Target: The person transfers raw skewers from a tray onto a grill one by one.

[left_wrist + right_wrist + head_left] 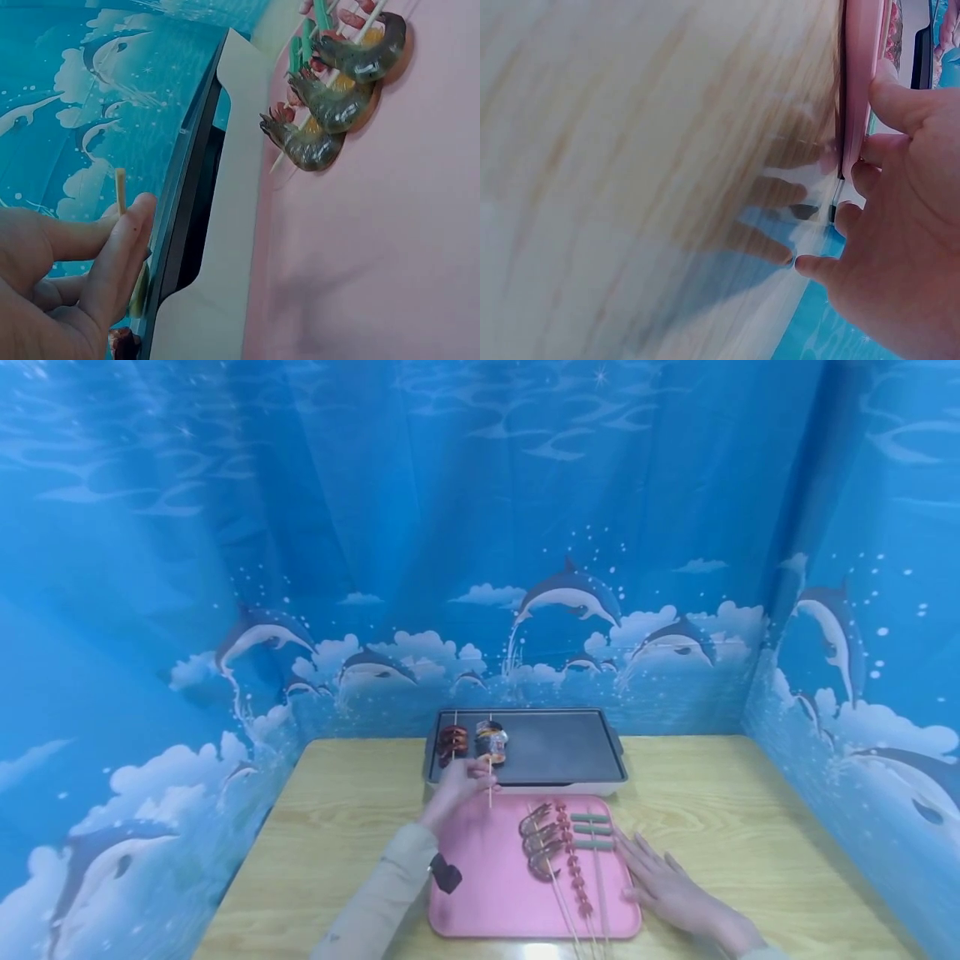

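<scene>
My left hand (461, 781) pinches the wooden stick (120, 191) of a skewer between thumb and fingers. That skewer's chunky dark and silvery food (491, 742) lies over the left part of a black griddle (558, 747). Just left of it on the griddle is a skewer of reddish-brown pieces (452, 743). My right hand (667, 889) rests with spread, fairly straight fingers at the right edge of a pink tray (480, 897); in the right wrist view, its thumb and fingertips touch the tray's side.
On the tray's right half lie a shrimp skewer (542, 845), a skewer of small red pieces (572, 860) and one with green sticks (592, 831). The griddle stands directly behind the tray on a wooden table (352, 827). Blue dolphin-print curtains (420, 568) enclose the table's back and sides.
</scene>
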A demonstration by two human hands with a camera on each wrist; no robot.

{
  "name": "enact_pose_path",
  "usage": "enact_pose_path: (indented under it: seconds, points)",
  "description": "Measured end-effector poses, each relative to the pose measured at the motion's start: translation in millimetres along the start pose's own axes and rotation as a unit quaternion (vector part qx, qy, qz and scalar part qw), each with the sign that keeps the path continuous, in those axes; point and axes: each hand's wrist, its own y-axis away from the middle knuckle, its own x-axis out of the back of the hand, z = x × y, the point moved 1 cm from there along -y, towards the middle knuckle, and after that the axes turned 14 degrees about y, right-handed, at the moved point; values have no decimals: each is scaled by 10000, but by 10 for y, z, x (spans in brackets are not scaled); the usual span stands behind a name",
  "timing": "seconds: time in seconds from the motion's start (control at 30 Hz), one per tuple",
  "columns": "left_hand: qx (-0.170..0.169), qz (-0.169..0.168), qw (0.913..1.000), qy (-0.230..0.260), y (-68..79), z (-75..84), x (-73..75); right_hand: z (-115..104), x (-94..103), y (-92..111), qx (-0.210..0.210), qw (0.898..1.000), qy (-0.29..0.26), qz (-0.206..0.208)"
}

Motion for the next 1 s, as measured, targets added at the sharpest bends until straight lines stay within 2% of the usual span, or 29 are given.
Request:
enact_pose_path:
  seconds: [0.13,0.4,0.53,0.67,0.83,0.9,1.0]
  points:
    - [163,180,9995,-184,31,19,8,-9,6,0,10,10000,62,24]
    - [-199,526,9950,-828,69,-18,-18,2,-39,15,119,9991,-245,328]
    - [-412,641,9922,-988,90,-63,-29,-14,-24,18,148,9990,-156,392]
    - [-549,657,9905,-1078,119,-60,-17,-31,8,13,75,9997,-24,228]
    - [-744,838,9858,-1250,156,22,5,-16,12,10,51,9999,64,144]
    - [-774,841,9867,-1154,183,70,-1,-7,9,9,46,9999,57,150]
    - [-890,607,9919,-672,252,142,-37,0,9,8,40,9999,15,137]
